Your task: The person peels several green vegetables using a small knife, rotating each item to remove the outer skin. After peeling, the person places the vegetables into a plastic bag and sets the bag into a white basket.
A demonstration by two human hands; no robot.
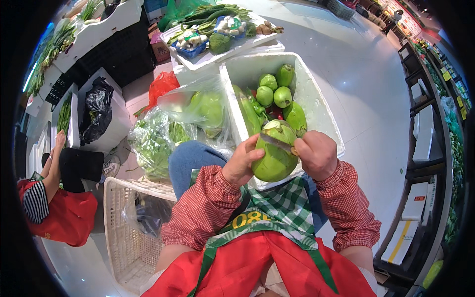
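My left hand grips the side of a large round green eggplant with a pale green cap at its far end. In my right hand is a small knife, its dark blade lying across the upper part of the eggplant, close below the cap. Both hands are over the near end of a white foam box. Inside the box are several smaller green eggplants, green peppers and a long pale green vegetable. Something dark red shows partly beneath them.
Clear plastic bags of leafy greens and green vegetables lie left of the box. Behind, a foam tray carries broccoli and packed mushrooms. A white plastic basket stands at my left. Another person sits beyond it.
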